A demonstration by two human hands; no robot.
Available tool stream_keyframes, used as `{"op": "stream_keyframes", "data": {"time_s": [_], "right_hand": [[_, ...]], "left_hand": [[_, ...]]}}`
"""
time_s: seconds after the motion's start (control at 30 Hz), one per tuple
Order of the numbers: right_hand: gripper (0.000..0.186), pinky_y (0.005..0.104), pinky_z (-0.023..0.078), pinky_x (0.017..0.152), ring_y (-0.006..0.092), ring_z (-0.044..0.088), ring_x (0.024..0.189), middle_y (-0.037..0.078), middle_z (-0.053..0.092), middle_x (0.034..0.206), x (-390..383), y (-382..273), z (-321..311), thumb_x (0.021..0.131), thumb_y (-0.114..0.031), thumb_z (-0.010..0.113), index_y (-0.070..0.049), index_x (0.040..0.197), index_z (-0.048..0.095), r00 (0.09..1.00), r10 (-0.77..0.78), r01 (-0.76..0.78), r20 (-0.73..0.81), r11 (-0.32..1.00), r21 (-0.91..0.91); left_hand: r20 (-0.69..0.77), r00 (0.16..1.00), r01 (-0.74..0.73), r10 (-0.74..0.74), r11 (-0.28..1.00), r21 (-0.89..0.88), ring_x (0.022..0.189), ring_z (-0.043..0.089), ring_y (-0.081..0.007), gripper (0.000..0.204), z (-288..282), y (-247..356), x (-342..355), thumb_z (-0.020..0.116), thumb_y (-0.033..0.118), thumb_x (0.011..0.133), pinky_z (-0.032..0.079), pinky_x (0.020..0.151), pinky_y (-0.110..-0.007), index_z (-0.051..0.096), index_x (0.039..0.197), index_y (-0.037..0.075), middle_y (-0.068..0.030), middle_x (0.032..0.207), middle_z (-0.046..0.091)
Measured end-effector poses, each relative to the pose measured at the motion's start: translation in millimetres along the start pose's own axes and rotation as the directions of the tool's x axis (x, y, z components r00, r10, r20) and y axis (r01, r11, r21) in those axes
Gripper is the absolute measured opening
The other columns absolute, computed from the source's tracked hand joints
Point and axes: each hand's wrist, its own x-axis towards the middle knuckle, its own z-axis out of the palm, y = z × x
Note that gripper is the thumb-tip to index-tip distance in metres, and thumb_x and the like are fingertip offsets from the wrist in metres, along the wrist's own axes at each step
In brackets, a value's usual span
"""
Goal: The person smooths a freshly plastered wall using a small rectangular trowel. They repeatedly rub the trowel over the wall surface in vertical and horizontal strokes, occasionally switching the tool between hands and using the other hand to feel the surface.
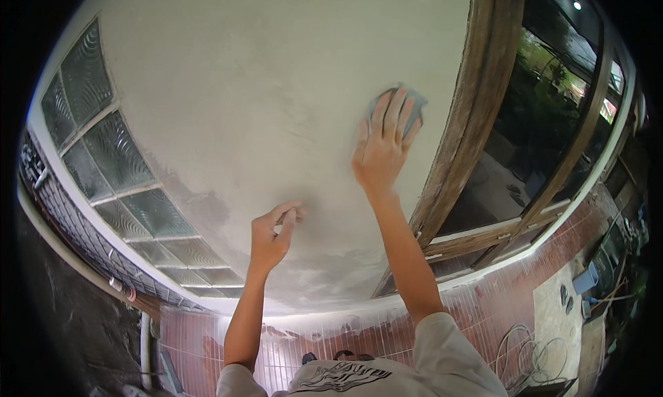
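A gray pad lies flat against the pale wall, high up and to the right, near the brown wooden frame of the glass door but apart from it. The right hand is laid over it with the fingers a little spread, so this grip holds the pad between fingers and wall rather than wrapping round it; the pad's edges show past the fingertips and between the fingers. The left hand is lower and nearer the middle, fingers curled and thumb drawn close to them. Whether its fingertips meet, hold something small or touch the wall, I cannot tell. Panes of patterned glass run down the wall's left side, well apart from both hands. The pad looks thin and light, and probably bends easily, though its stiffness cannot be read from here. It seems unlikely to break, but a corner could fold or catch on a rough patch. Pale dust on the fingers may make it slippery, so it is best taken with the fingers flat across its back, pressure shared evenly and the tips inside the edge. Lifted off the wall, it would want the thumb on one edge and the fingers on the opposite one.
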Motion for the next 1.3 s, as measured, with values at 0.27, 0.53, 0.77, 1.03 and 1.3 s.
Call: {"op": "stream_keyframes", "data": {"time_s": [0.27, 0.53, 0.77, 1.03, 1.3], "right_hand": [[0.059, 0.0561, 0.014, 0.119, 0.0417, 0.019, 0.150, 0.023, 0.026, 0.160, -5, -29, -8, 0.100, -0.026, 0.044, 0.005, 0.149, 0.036, 0.992, 0.123, -0.123, 0.000, 0.992, 0.015], [0.058, 0.0549, 0.013, 0.120, 0.0420, 0.017, 0.150, 0.023, 0.021, 0.162, 1, -25, 9, 0.102, -0.024, 0.039, 0.007, 0.151, 0.031, 0.987, 0.085, -0.087, -0.136, 0.996, -0.008], [0.056, 0.0548, 0.011, 0.120, 0.0439, 0.016, 0.150, 0.025, 0.020, 0.161, -1, -33, 15, 0.102, -0.019, 0.039, 0.007, 0.151, 0.032, 0.964, 0.210, -0.195, -0.163, 0.976, 0.099], [0.057, 0.0540, 0.009, 0.120, 0.0434, 0.012, 0.151, 0.024, 0.018, 0.163, 4, -26, 19, 0.105, -0.026, 0.035, 0.003, 0.153, 0.030, 0.950, 0.271, -0.258, -0.155, 0.961, 0.103], [0.057, 0.0553, 0.008, 0.120, 0.0428, 0.014, 0.150, 0.021, 0.023, 0.162, 1, -32, 16, 0.103, -0.025, 0.036, 0.002, 0.153, 0.032, 0.970, 0.201, -0.193, -0.136, 0.979, 0.064]], "left_hand": [[-0.315, 0.802, -0.389, 0.507, 0.844, 0.368, 0.097, 0.071, -0.0275, 0.025, -83, 4, 40, 0.053, -0.001, 0.091, 0.053, 0.087, -0.034, 0.069, 0.110, -0.002, -0.0137, 0.106, 0.074], [-0.290, 0.560, -0.519, 0.776, 0.601, 0.607, 0.137, 0.041, -0.0466, 0.035, -109, -5, 72, 0.050, 0.007, 0.094, 0.034, 0.112, -0.052, 0.061, 0.126, -0.001, -0.0239, 0.142, 0.052], [-0.389, 0.517, -0.543, 0.763, 0.643, 0.540, 0.146, 0.027, -0.0482, 0.049, -101, -21, 106, 0.049, 0.016, 0.094, 0.017, 0.119, -0.056, 0.050, 0.140, 0.000, -0.0253, 0.151, 0.042], [-0.302, 0.459, -0.512, 0.835, 0.527, 0.679, 0.145, 0.029, -0.0467, 0.051, -94, -33, 115, 0.049, 0.017, 0.091, 0.012, 0.120, -0.055, 0.052, 0.139, 0.001, -0.0252, 0.149, 0.046], [-0.269, 0.460, -0.523, 0.846, 0.503, 0.688, 0.144, 0.032, -0.0466, 0.052, -94, -34, 112, 0.049, 0.015, 0.088, 0.013, 0.120, -0.054, 0.053, 0.138, 0.000, -0.0250, 0.148, 0.048]]}}
